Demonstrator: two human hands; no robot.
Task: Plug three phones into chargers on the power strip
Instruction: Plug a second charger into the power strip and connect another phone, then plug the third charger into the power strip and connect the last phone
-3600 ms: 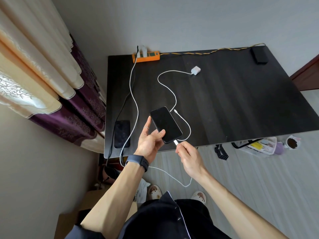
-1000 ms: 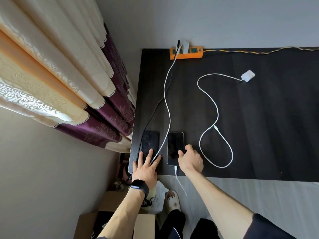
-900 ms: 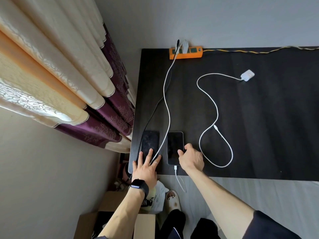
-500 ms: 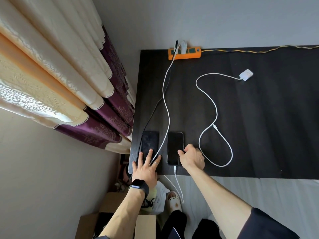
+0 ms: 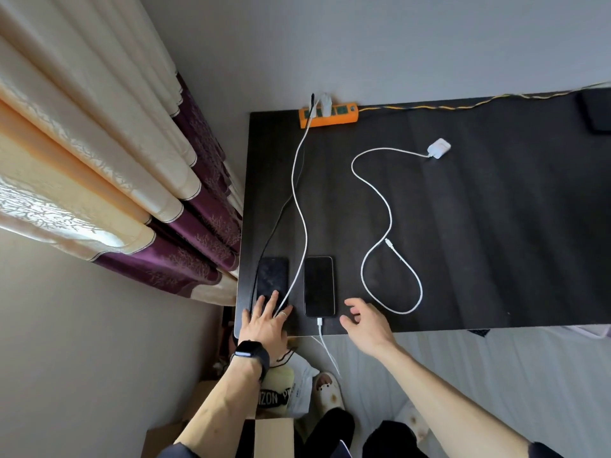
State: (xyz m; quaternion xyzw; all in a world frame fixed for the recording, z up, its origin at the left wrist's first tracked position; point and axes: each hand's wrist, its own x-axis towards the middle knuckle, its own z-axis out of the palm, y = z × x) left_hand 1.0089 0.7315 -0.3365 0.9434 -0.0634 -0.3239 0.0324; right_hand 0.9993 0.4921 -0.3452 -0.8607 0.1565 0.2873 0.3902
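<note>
Two black phones lie side by side at the dark table's near left corner. The left phone (image 5: 271, 279) has a black cable running to the orange power strip (image 5: 328, 115) at the far edge. The right phone (image 5: 319, 285) has a white cable (image 5: 301, 209) plugged into its near end. My left hand (image 5: 266, 322) rests flat, fingers spread, on the left phone's near end and the white cable. My right hand (image 5: 365, 323) hovers open just right of the right phone. A loose white charger (image 5: 438, 148) with its coiled cable (image 5: 390, 219) lies mid-table. A third dark phone (image 5: 596, 109) sits far right.
The table (image 5: 496, 242) stands against a grey wall, with curtains (image 5: 115, 180) to its left. Below the near edge are cardboard boxes (image 5: 274, 438), a bag and slippers on a pale floor. A yellow braided cord (image 5: 463, 105) runs right from the power strip.
My right hand has let go of the right phone, opened, and drawn back to the right. The left hand has stayed flat on the left phone.
</note>
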